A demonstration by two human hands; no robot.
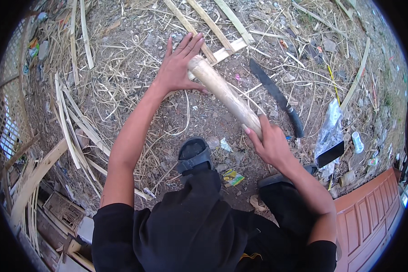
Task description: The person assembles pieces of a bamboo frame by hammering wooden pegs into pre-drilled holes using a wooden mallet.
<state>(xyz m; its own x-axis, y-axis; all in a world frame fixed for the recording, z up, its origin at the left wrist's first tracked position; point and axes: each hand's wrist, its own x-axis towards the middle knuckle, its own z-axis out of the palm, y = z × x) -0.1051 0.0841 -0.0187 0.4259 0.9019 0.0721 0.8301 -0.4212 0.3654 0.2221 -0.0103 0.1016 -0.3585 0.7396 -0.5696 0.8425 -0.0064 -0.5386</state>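
My right hand (273,143) is wrapped round the lower end of a thick, pale wooden stick (225,96). The stick slants up to the left, its blunt far end beside my left hand (177,68). That hand is spread, thumb and fingers apart, at the left end of a flat wooden crosspiece (226,53). Several long bamboo slats (211,26) run away from the crosspiece toward the far edge. Part of the crosspiece is hidden behind the stick and my left hand. To the right, a dark-bladed machete (271,87) with a black handle lies on the ground.
Loose split strips (72,124) lie at the left. Near my right foot are a clear plastic bag (331,120), a black phone (331,154) and a small clear bottle (357,142). A brown panelled door (369,217) lies at the lower right. Shavings cover the dirt around my sandals (194,154).
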